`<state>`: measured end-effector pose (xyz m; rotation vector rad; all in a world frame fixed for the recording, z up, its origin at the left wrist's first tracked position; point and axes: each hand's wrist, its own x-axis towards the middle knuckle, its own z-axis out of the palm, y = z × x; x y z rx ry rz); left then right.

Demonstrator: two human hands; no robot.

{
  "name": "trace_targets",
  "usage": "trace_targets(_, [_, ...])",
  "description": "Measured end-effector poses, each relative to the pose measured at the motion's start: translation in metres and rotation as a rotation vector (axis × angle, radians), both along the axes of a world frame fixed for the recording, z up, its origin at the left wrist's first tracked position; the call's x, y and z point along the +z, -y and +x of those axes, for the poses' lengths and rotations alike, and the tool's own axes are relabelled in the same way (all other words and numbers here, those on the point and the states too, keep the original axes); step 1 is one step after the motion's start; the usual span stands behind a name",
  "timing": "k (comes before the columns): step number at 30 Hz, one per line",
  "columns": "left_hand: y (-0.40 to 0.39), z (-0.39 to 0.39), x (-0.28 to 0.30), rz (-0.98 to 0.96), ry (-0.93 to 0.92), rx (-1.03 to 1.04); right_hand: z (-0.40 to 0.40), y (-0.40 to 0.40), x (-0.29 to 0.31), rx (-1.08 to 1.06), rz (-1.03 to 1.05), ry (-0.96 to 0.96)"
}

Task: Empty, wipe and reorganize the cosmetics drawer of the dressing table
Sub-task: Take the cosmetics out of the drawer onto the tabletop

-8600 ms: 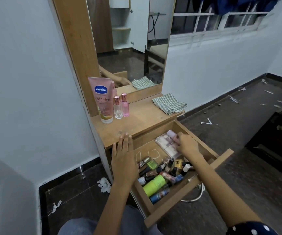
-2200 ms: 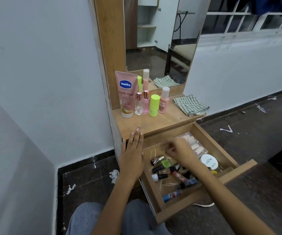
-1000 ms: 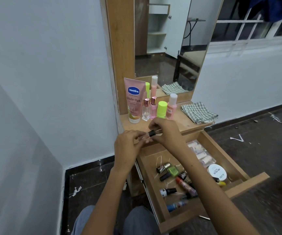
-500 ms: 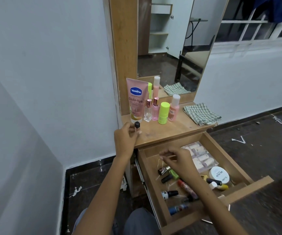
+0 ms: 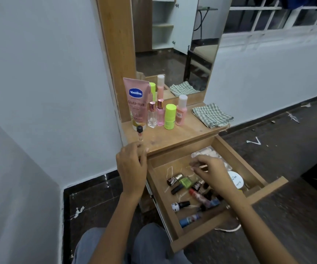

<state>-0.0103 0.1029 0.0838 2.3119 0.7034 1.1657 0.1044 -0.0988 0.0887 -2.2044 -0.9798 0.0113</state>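
The wooden drawer [image 5: 201, 230] stands pulled out under the dressing table top [image 5: 180, 134]. Inside lie several small bottles and tubes, among them a green nail polish [image 5: 185, 182], a red tube [image 5: 197, 195], a blue tube [image 5: 190, 219], a white round jar [image 5: 235, 180] and a clear pack [image 5: 207, 152]. My right hand [image 5: 210, 173] hovers over them with bent fingers and nothing visible in it. A small black-capped vial [image 5: 140, 133] stands on the top's front left. My left hand [image 5: 131, 165] is just below it, fingers loosely curled, holding nothing.
Along the mirror stand a pink Vaseline tube [image 5: 136, 103], two pink perfume bottles [image 5: 156, 116], a lime green stick [image 5: 170, 116] and a pink white-capped bottle [image 5: 181, 109]. A folded checked cloth [image 5: 212, 115] lies at the right. White wall is close on the left; paper scraps litter the dark floor.
My left hand has let go of the black-capped vial, which now stands on the table top, and drawn back to the edge. My right hand stays over the drawer's bottles.
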Motion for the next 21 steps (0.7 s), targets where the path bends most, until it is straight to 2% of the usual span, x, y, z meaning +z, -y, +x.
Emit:
trace_targets(2, [0.016, -0.007, -0.008, 0.077, -0.169, -0.072, 0.003, 0.004, 0.005, 0.030, -0.107, 0.007])
trace_targets(5, [0.025, -0.010, -0.017, 0.119, -0.427, -0.093, -0.001, 0.004, 0.007, 0.086, -0.390, 0.021])
trace_targets(9, [0.024, -0.008, -0.022, 0.151, -0.531, -0.068, -0.021, -0.010, -0.006, 0.105, -0.874, 0.192])
trace_targets(11, [0.026, -0.008, -0.023, 0.160, -0.555, -0.052, -0.033, -0.019, -0.015, 0.067, -1.027, 0.272])
trace_targets(17, [0.030, -0.007, -0.026, 0.156, -0.573, -0.025, -0.048, -0.035, -0.025, 0.037, -1.180, 0.428])
trace_targets(21, [0.028, -0.008, -0.026, 0.160, -0.580, -0.026, -0.047, -0.033, -0.016, 0.005, -1.101, 0.312])
